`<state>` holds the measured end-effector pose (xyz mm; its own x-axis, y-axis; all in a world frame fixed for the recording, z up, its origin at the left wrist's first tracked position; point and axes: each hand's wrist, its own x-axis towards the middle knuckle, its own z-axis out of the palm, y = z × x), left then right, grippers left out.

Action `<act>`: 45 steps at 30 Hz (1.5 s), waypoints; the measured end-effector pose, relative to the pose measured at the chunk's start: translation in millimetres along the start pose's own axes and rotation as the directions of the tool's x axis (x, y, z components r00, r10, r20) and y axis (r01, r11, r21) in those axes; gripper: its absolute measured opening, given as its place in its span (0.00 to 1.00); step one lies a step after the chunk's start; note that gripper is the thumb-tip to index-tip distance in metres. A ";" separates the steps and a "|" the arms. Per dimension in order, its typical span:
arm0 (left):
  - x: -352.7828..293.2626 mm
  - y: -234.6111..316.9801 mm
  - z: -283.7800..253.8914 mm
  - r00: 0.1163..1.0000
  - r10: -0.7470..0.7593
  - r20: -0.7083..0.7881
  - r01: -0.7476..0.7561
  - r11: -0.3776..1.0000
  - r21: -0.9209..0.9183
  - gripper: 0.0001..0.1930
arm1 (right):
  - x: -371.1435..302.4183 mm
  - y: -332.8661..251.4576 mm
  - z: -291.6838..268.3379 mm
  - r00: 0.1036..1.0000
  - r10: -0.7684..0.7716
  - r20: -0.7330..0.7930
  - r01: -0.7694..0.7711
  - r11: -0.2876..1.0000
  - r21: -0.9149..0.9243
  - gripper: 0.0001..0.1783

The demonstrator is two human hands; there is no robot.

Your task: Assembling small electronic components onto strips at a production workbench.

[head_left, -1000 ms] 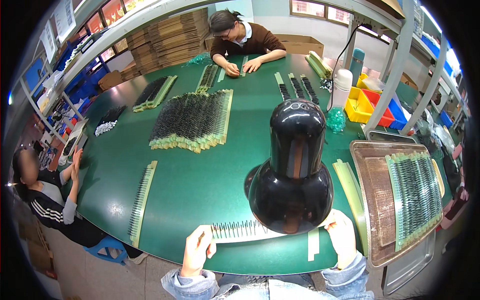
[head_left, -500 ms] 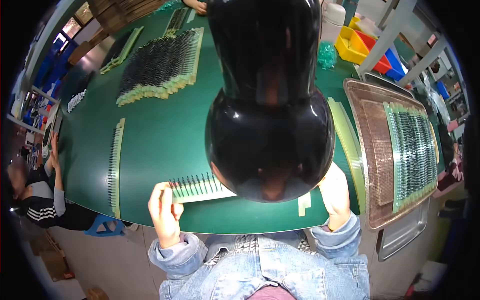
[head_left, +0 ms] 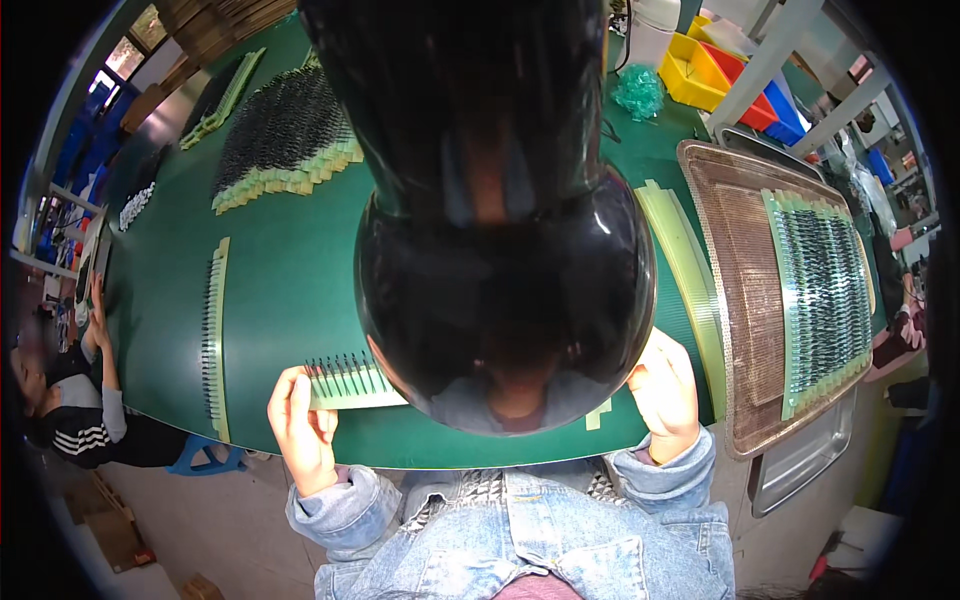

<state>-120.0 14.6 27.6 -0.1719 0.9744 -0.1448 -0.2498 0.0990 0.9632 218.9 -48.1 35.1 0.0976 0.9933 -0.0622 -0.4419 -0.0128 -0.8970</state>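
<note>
My left hand (head_left: 300,425) pinches the end of a pale green strip (head_left: 355,397). A row of thin dark components (head_left: 338,368) stands up along its upper edge. A large glossy black rounded body (head_left: 505,300) hides the rest of this strip. On its other side, the fingertips of my right hand (head_left: 663,385) pass behind it. That hand's fingers look bent in, but what they hold is hidden. A small pale green piece (head_left: 596,415) lies on the green table beside it.
A similar strip (head_left: 216,340) lies at left, with a pile of loaded strips (head_left: 285,135) beyond. Bare strips (head_left: 685,275) lie at right, beside a brown tray (head_left: 740,300) holding loaded strips (head_left: 825,300). Yellow bins (head_left: 692,75) stand far right. A person (head_left: 80,390) sits at left.
My left hand and its strip have shifted slightly left. The black body appears larger and farther left, and the whole view has shifted a little.
</note>
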 end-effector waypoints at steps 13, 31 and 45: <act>-7.9 6.7 15.6 0.999 -0.002 0.034 -0.002 0.995 0.098 0.06 | 9.3 -3.5 5.8 0.959 -0.033 -0.282 0.035 0.999 0.001 0.24; 2.1 8.8 46.0 0.935 0.045 0.353 -0.046 0.999 -0.005 0.06 | 11.9 12.3 -28.4 0.837 -0.529 -0.142 0.091 0.389 -0.917 0.23; 2.6 11.7 53.6 0.910 0.184 0.373 -0.138 0.980 -0.146 0.23 | 20.5 10.5 -28.7 0.890 -0.153 -0.431 0.358 0.819 0.449 0.21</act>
<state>-72.4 29.1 50.6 0.1529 0.9797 0.1294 -0.3601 -0.0667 0.9305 241.9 -31.2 11.9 0.5383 0.8359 -0.1071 -0.7274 0.3966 -0.5600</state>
